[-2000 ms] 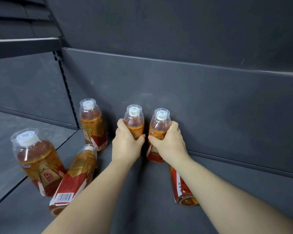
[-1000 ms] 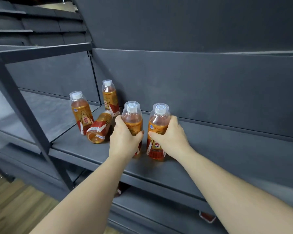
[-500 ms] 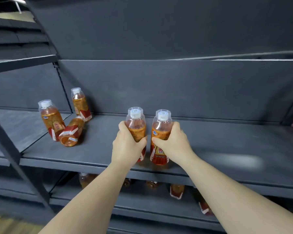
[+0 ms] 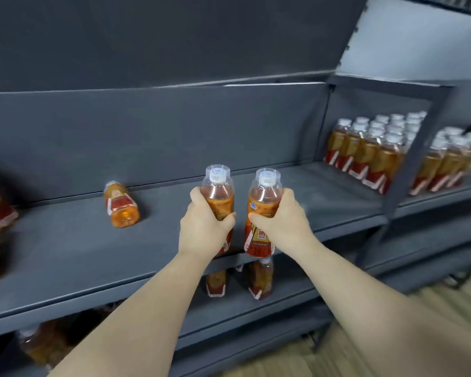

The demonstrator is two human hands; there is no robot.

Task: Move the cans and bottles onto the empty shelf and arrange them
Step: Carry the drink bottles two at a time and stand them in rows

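the left hand [image 4: 204, 227] gripped one bottle [image 4: 218, 191] and the right hand [image 4: 283, 221] another bottle [image 4: 264, 194], both upright over the shelf [image 4: 65, 254] front edge, a tipped bottle [image 4: 121, 205] lying well left, packed rows [image 4: 365, 153] by the post [image 4: 416, 159] at right.

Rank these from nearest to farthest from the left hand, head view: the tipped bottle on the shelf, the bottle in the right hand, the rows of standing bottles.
1. Right-hand bottle, just right of the left hand.
2. Tipped bottle, on the shelf to its left.
3. Rows of standing bottles, far right, toward the back.
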